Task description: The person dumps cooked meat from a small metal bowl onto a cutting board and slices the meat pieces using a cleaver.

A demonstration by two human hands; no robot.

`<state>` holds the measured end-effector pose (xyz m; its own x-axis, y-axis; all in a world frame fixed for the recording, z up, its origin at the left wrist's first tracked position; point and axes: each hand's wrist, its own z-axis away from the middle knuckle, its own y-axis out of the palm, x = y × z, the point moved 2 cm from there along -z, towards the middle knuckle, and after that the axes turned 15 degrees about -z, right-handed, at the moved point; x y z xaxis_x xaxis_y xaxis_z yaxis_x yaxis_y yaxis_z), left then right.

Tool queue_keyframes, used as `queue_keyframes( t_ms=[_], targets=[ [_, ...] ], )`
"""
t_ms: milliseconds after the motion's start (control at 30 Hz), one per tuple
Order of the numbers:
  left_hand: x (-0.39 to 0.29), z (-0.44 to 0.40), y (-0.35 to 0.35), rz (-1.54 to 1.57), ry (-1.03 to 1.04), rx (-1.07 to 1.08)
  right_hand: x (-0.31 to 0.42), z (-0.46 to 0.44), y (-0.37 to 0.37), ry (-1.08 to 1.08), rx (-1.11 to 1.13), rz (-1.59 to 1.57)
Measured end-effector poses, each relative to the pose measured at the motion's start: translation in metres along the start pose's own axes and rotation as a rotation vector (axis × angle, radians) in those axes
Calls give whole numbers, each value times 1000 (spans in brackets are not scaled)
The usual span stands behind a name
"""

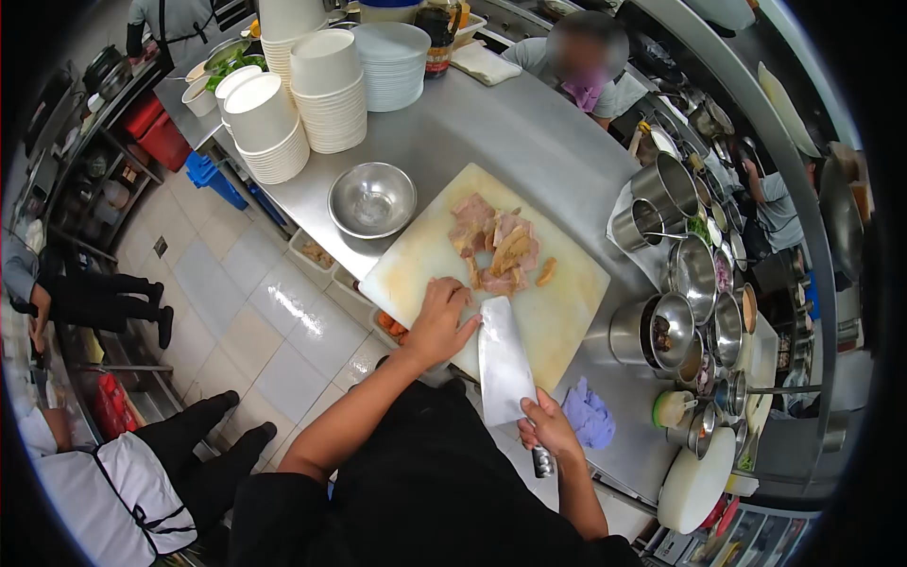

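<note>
My right hand (550, 425) is wrapped round the handle of a wide cleaver (504, 364), whose blade lies over the near part of a white cutting board (406, 269). Pieces of pale meat (510, 248) sit in a pile at the board's middle, just beyond the blade's tip. A small separate piece (546, 272) lies to their right. On the board left of the blade rests my left hand (442, 319), fingers spread and holding nothing, close to the meat's near edge.
An empty metal bowl (372, 200) stands left of the board, stacked containers (329, 90) behind it. A purple cloth (589, 413) lies at the right, near metal pots and bowls (673, 331). One person (572, 66) is across the counter; others stand at left and far right.
</note>
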<state>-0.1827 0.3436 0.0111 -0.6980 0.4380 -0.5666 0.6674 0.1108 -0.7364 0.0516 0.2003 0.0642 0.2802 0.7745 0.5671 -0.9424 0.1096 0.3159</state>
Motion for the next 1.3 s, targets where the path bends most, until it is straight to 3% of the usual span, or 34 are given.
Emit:
queue_keyframes(
  t_ms=[167,400,600,767,900,967,1000,1067,1100,1167,1200,1300],
  targets=[
    [-21,5,16,85,-69,4,-9,-22,16,-8,116,-34],
    [-34,8,37,175,-194,-186,-12,-29,24,-13,83,-25],
    [-38,-8,7,157,-111,-349,19,-9,50,-125,137,163],
    [24,-78,-53,7,-106,-477,73,-42,99,-183,239,203],
    [99,-128,-90,90,-440,-420,94,-55,130,-169,302,173],
    [142,-135,-85,-294,-242,-405,95,-46,129,-181,286,166],
    [154,-137,-87,-289,-238,-405,95,-37,126,-190,241,168],
    [163,-131,-88,-575,-50,-465,85,-30,104,-201,160,153],
    [153,-125,-93,-573,-54,-449,80,-22,92,-187,156,145],
    [114,-120,-106,-265,4,-258,76,-8,68,-295,23,101],
    [107,-110,-91,-243,152,-293,71,-2,56,-291,19,96],
    [64,-88,-65,-94,392,20,64,10,24,-407,-82,92]
  ],
)
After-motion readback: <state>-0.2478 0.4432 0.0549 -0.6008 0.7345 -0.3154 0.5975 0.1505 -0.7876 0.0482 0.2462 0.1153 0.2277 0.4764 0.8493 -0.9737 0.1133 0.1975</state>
